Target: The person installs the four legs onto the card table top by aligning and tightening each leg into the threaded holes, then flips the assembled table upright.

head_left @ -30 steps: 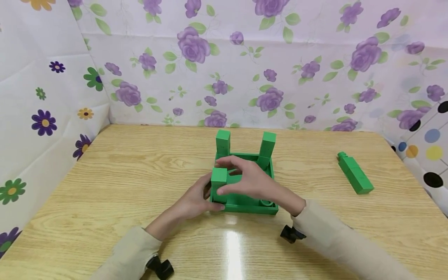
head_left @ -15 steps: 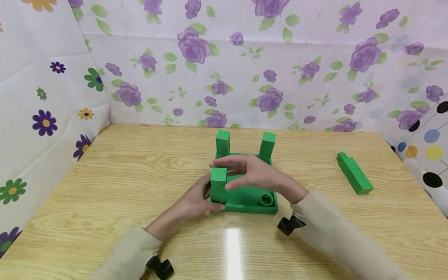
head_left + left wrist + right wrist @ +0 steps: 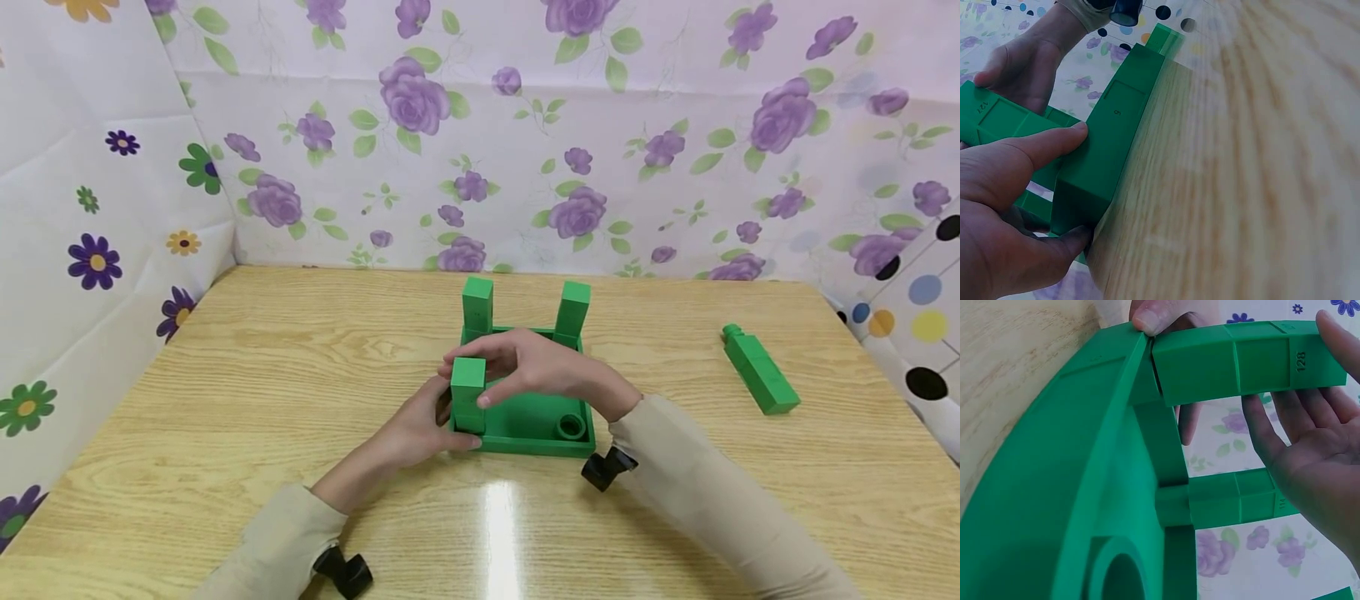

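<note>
A green square post [image 3: 468, 396] stands upright at the near left corner of a shallow green tray [image 3: 536, 447]. My right hand [image 3: 543, 364] holds it between the thumb at its right edge and fingers reaching behind; the number 128 shows on its side in the right wrist view. A thin dark gap lies between post and tray. My left hand [image 3: 412, 429] grips that tray corner, thumb on the front wall; in the left wrist view the index finger [image 3: 1063, 142] also presses the tray. Its other fingers are partly hidden.
Two more posts stand at the tray's back corners, left [image 3: 477, 307] and right [image 3: 573, 311]. A round socket [image 3: 571, 427] sits in the near right corner. A loose post [image 3: 761, 372] with a threaded-looking end lies on the wooden table [image 3: 300, 358] at right.
My right thumb has drawn back from the post's front face to its right edge, and its fingers reach farther left behind. The socket has come into view. My left hand stays put.
</note>
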Motion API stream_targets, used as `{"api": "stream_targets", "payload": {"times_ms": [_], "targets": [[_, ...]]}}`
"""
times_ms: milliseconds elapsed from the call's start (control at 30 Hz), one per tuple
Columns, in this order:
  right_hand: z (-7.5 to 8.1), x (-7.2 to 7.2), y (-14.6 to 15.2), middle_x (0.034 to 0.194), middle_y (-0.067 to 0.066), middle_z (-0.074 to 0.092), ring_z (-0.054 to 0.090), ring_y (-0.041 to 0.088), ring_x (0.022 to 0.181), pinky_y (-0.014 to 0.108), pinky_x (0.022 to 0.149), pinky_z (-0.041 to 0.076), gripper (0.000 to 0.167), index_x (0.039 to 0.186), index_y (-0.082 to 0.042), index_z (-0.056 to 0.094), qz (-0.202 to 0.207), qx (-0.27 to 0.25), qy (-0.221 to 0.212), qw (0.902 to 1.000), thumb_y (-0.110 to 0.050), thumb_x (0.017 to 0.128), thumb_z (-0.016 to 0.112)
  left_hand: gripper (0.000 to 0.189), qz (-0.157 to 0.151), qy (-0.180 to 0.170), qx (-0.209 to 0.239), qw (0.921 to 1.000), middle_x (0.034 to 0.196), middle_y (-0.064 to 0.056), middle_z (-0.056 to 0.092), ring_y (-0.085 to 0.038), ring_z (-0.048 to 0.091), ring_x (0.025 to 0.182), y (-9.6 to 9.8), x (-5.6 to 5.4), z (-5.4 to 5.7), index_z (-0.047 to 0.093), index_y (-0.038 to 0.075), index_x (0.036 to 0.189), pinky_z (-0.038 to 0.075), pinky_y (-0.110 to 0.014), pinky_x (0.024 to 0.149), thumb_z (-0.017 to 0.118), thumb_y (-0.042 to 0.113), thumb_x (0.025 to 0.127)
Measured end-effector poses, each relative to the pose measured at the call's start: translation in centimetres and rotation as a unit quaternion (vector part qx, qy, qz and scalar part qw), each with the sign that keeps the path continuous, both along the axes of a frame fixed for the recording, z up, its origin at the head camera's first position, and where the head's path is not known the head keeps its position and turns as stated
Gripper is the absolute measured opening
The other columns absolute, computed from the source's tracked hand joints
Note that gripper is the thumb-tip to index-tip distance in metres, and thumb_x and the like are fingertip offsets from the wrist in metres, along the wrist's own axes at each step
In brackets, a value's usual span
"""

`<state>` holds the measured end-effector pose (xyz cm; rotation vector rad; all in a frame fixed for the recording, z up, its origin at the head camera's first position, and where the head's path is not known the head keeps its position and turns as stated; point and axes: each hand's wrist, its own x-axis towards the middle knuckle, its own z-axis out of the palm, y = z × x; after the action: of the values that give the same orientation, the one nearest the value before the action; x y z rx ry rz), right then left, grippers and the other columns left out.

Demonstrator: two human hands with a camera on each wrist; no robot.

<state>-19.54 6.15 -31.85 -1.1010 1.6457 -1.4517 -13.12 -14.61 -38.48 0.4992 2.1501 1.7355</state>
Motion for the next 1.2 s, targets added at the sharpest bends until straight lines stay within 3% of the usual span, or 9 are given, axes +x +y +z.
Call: {"api": "stream_targets", "payload": {"times_ms": [200,467,767,1200], "targets": [[0.0,0.3,0.2,0.131,0.016,0.058,0.055,0.025,0.121,0.04,0.099,0.045,0.056,0.137,0.004,0.05,-0.021,0.011,0.011,0.9997,0.002,0.085,0.071,0.089,-0.003,-0.002,0.002,1.0,0.153,-0.008,0.03,-0.026,0.029,0.14,0.0,-0.1,-0.1,0.027,0.011,0.151,0.03,-0.043,0.111,0.077,-0.004,0.079],[-0.2,1.1,0.1,0.127,0.007,0.059,0.059,0.019,0.111,0.035,0.098,0.045,0.05,0.133,-0.002,0.056,-0.075,0.037,0.082,0.9931,-0.008,0.086,0.074,0.085,-0.013,0.002,0.019,0.9997,0.155,-0.007,0.026,-0.026,0.027,0.14,0.0,-0.1,-0.1,0.031,0.01,0.149,0.031,-0.042,0.11,0.076,-0.005,0.079],[-0.3,2.2,-0.1,0.116,0.001,0.064,0.061,0.014,0.107,0.03,0.095,0.048,0.044,0.124,-0.008,0.062,-0.14,0.067,0.167,0.9738,-0.018,0.084,0.078,0.083,0.001,0.004,0.01,0.9999,0.146,-0.008,0.038,-0.025,0.038,0.135,0.1,-0.1,-0.2,0.034,0.008,0.147,0.032,-0.041,0.11,0.077,-0.006,0.077],[-0.7,3.5,-0.6,0.095,-0.005,0.068,0.064,0.011,0.091,0.037,0.083,0.053,0.038,0.107,-0.011,0.067,-0.233,0.067,0.201,0.9491,-0.024,0.076,0.085,0.083,0.002,0.003,0.006,1.0,0.149,-0.008,0.035,-0.025,0.032,0.138,0.1,0.0,-0.1,0.034,0.009,0.147,0.028,-0.042,0.111,0.078,-0.005,0.078]]}}
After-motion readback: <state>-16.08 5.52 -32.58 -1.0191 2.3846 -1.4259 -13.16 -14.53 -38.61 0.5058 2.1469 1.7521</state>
